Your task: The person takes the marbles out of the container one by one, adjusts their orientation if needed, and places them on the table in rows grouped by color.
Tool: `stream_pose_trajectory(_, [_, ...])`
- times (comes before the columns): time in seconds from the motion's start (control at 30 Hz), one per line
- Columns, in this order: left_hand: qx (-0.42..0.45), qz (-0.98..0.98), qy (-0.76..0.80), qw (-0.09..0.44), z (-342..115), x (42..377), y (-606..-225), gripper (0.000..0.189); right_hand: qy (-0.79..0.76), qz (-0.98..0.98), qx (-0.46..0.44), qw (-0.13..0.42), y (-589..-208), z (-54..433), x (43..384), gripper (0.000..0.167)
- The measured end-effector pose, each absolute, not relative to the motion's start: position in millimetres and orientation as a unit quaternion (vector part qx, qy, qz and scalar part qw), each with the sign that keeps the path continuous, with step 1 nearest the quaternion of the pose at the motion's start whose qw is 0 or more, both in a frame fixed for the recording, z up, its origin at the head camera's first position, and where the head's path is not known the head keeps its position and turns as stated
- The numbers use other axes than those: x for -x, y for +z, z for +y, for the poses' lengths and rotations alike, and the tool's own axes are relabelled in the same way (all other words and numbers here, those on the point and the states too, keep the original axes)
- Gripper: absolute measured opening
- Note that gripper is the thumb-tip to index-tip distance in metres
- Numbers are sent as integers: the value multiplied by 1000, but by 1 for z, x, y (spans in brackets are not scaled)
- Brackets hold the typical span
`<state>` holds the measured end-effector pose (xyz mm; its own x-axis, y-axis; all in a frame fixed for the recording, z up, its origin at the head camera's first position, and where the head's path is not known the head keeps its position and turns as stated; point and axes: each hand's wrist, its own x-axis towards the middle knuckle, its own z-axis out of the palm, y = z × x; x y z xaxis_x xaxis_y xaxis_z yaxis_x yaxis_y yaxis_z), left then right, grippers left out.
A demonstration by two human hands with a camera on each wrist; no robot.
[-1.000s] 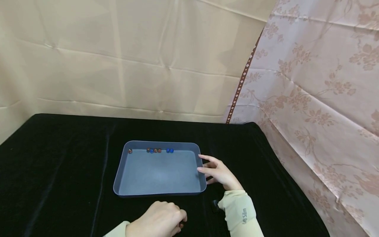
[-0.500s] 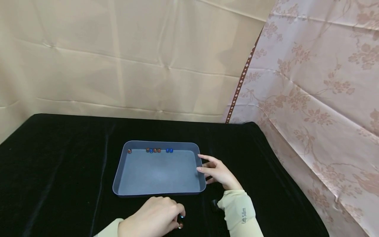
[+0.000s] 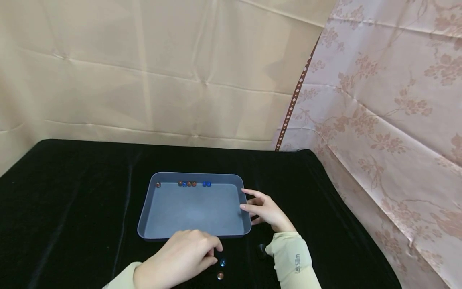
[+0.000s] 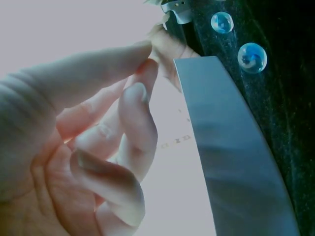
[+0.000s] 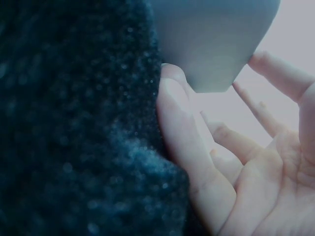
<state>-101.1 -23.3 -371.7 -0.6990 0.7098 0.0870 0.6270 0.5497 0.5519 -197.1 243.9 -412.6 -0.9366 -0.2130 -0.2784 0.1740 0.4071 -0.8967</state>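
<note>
In the head view, a blue marble [image 3: 223,262] and a brown marble [image 3: 220,275] lie on the black cloth in front of the grey-blue tray [image 3: 195,235]. Just left of them is my left hand [image 3: 184,255], its fingers loosely bent with nothing between them; the left wrist view shows the thumb and forefinger tips close together. My right hand [image 3: 266,209] rests at the tray's right side, fingers spread and touching the rim and outer wall. Along the tray's far wall sit several brown marbles [image 3: 194,184] and blue marbles [image 3: 209,184].
Black cloth [image 3: 79,200] covers the table around the tray. A cream curtain [image 3: 162,72] hangs behind, and a floral pink curtain [image 3: 390,100] stands along the right. Near the right sleeve [image 3: 294,257] is a small dark object [image 3: 262,251].
My left hand has let go of the blue and brown marbles, leaving them on the cloth, and has moved up and left towards the tray. My right hand and the tray stay put.
</note>
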Motion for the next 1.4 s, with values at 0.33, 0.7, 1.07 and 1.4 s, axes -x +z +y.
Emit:
stream_pose_trajectory(0.33, [-350, 884, 305, 47, -29, 107, -367, 11, -544, 820, 16, 179, -413, 244, 197, 61])
stream_pose_trajectory(0.7, [-302, 903, 305, -11, -46, 121, -362, 13, -546, 818, 8, 181, -412, 243, 198, 60])
stream_pose_trajectory(1.07, [-270, 912, 308, -20, -59, 130, -359, 15, -545, 818, 5, 183, -411, 243, 198, 58])
stream_pose_trajectory(1.4, [-244, 923, 294, -33, -65, 137, -363, 16, -544, 819, 5, 183, -412, 243, 199, 58])
